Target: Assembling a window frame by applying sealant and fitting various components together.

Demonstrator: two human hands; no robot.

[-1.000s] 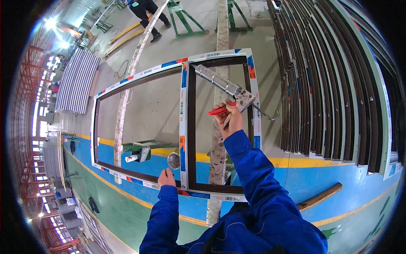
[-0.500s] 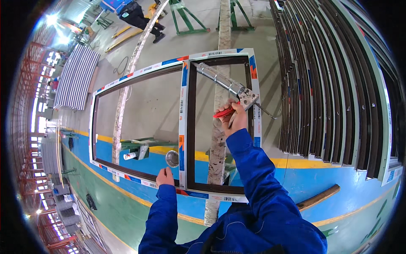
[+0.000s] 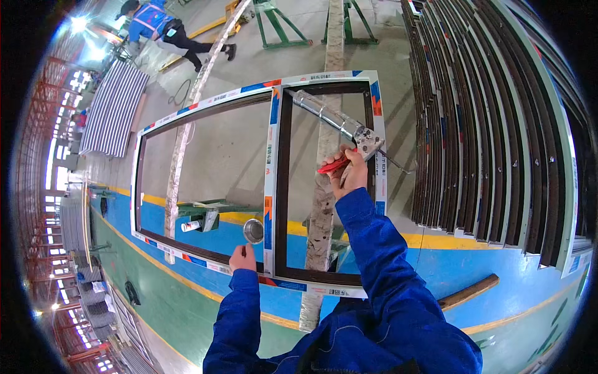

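My right hand (image 3: 349, 173) is closed around the red grip of a caulking gun (image 3: 333, 119). Its silver barrel slants up and left over the narrow opening of a window frame (image 3: 270, 163). The nozzle end lies near that opening's upper left corner; whether it touches cannot be made out. My left hand (image 3: 243, 258) is closed at the frame's lower edge, left of the upright divider. Just beyond its fingers is a small round metal cup (image 3: 253, 231), apparently held by a short, mostly hidden handle. Printed protective film covers the frame's pale faces; its inner edges are dark brown.
Two long, stained beams (image 3: 320, 243) run beneath the frame, near green stands (image 3: 215, 207). Many dark frame profiles (image 3: 473, 137) stand in a row at the right. A wooden bar (image 3: 470, 291) lies lower right. Another person (image 3: 163, 30) is at the upper left.
Both my hands and their tools keep nearly the same places, with only slight shifts. The other person at the upper left has come further into view.
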